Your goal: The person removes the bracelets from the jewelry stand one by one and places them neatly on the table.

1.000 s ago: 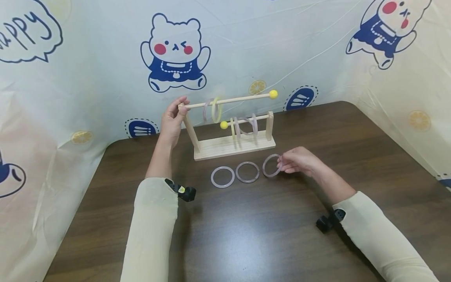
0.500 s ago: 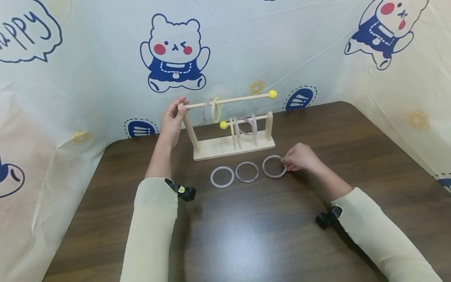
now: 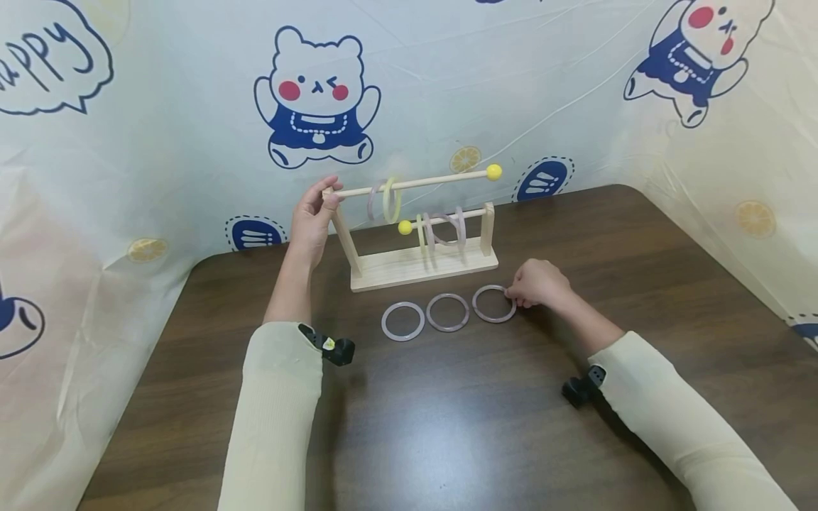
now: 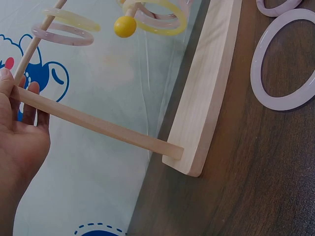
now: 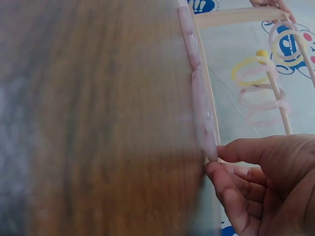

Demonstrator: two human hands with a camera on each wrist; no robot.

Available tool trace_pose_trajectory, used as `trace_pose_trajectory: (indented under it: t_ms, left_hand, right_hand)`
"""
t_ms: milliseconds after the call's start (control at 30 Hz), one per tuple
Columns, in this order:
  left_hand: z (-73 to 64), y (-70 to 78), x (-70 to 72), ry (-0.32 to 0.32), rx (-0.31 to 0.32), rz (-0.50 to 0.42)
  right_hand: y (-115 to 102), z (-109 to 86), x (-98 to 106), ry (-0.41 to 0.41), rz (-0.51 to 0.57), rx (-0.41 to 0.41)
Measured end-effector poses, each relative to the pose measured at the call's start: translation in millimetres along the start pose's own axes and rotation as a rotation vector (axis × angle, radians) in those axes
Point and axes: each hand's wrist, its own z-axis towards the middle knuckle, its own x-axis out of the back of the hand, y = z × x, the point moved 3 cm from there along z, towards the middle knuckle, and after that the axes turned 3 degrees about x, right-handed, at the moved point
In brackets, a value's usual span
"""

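My left hand (image 3: pixel 311 223) holds the top of the left post (image 4: pixel 98 123) of a pale wooden bangle stand (image 3: pixel 390 271). Its long upper rod (image 3: pixel 441 180) carries a lilac bangle and a yellow bangle (image 3: pixel 386 202). Several yellow and lilac bangles hang on the shorter lower rod (image 3: pixel 474 213). In front of the base, three lilac bangles lie in a row: a left bangle (image 3: pixel 403 338), a middle bangle (image 3: pixel 448 330) and a right bangle (image 3: pixel 493 321). With thumb and fingertips my right hand (image 3: pixel 540 282) pinches the right edge of the right bangle, low at the tabletop.
A brown wooden table (image 3: pixel 447 426) lies under everything. Behind it hangs a printed cloth (image 3: pixel 211 142) with cartoon bears. Yellow balls (image 3: pixel 494 172) cap the free rod ends. A small black camera (image 3: pixel 339 351) sits at each cuff.
The right bangle, tilted a second ago, was lowered flat, shifted right, then slid slightly left toward the middle bangle, pinched by my right hand. My left hand and the stand stayed still.
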Motion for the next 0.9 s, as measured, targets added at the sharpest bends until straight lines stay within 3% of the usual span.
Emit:
trace_pose_trajectory:
  t_ms: [400, 600, 900]
  left_hand:
    - [0.0, 0.1, -0.5, 0.003, -0.001, 0.005]
    - [0.8, -0.8, -1.1, -0.003, -0.003, -0.009]
    - [0.6, -1.0, -1.0, -0.002, -0.021, -0.025]
  right_hand:
    - [5.1, 4.8, -2.3, -0.009, 0.007, -0.032]
    - [0.0, 4.7, 4.3, -0.013, -0.043, -0.035]
    - [-29.9, 8.6, 21.0, 0.106, -0.067, 0.012]
